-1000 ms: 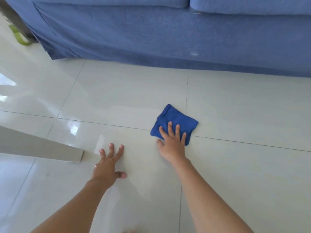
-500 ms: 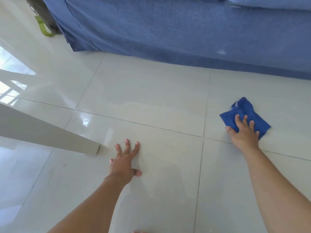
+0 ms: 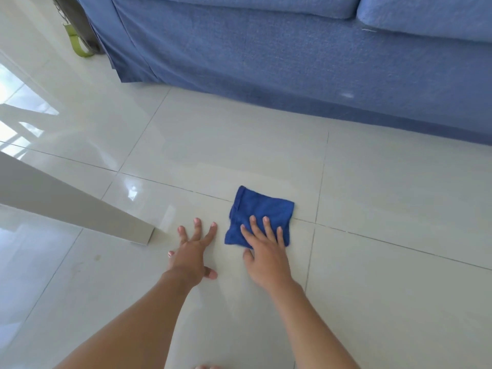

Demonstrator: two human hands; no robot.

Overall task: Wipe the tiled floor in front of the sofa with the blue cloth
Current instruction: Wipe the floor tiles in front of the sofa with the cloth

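Observation:
A folded blue cloth lies flat on the glossy pale tiled floor, across a grout line in front of the blue sofa. My right hand presses down on the cloth's near edge, fingers spread over it and the thumb on the tile beside it. Just to the left, my left hand rests palm-down on the bare tile with its fingers apart, holding nothing. A narrow gap separates the two hands.
A white furniture leg slants in from the left and ends on the floor close to my left hand. A dark object with a green strap stands at the sofa's left corner. Bright window reflections lie on the left tiles.
My right hand slid the cloth out to the right, then back left until it sits next to my left hand. The left hand stayed planted on the tile.

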